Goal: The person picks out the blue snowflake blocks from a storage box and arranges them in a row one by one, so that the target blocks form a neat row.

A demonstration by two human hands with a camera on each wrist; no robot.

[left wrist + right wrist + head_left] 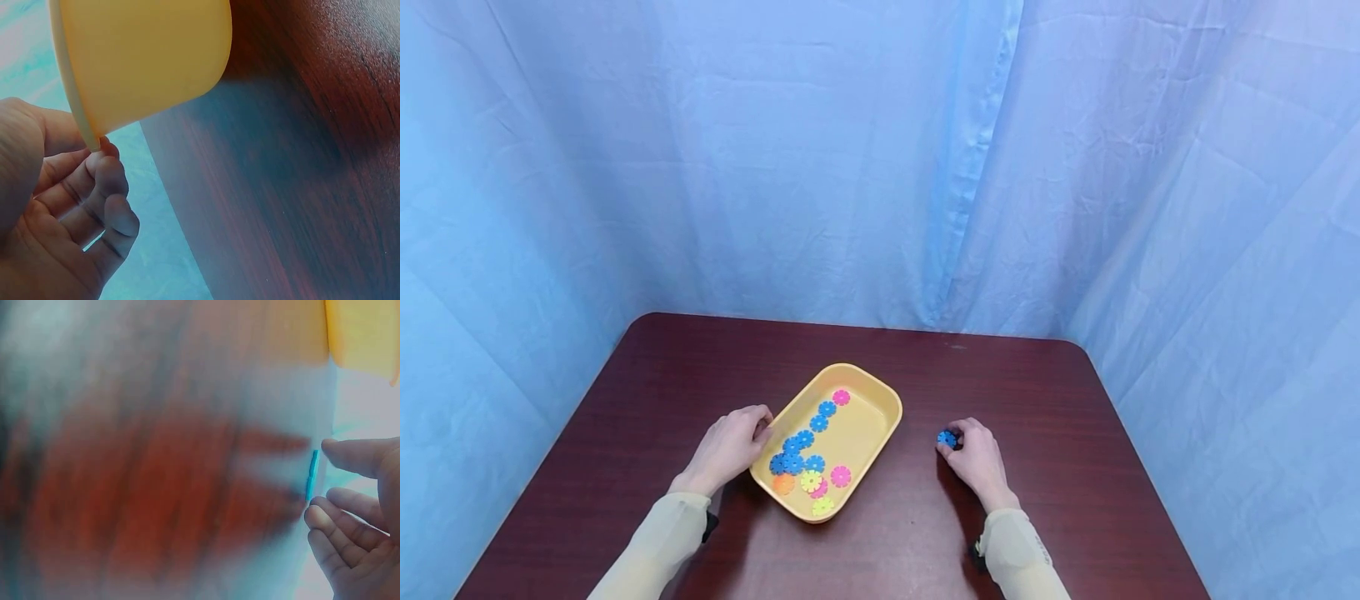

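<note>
Curtains (820, 167) back the table (1015, 375). Nearer its right edge, the right hand (977, 460) curls round a blue disc (947, 438); the left hand (726, 448) pinches the tray (863, 425) by its rim.

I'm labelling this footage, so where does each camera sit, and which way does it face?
Head: worn on the head, facing forward and down at the wooden table, yellow tray and blue curtain; left hand, right hand and sleeves show.
Left wrist: worn there, facing the yellow tray's outer wall; the left hand pinches its rim.
Right wrist: worn there, facing across the table; the right hand pinches a blue notched disc, edge-on.
Shared: head and right wrist both show that disc.
</note>
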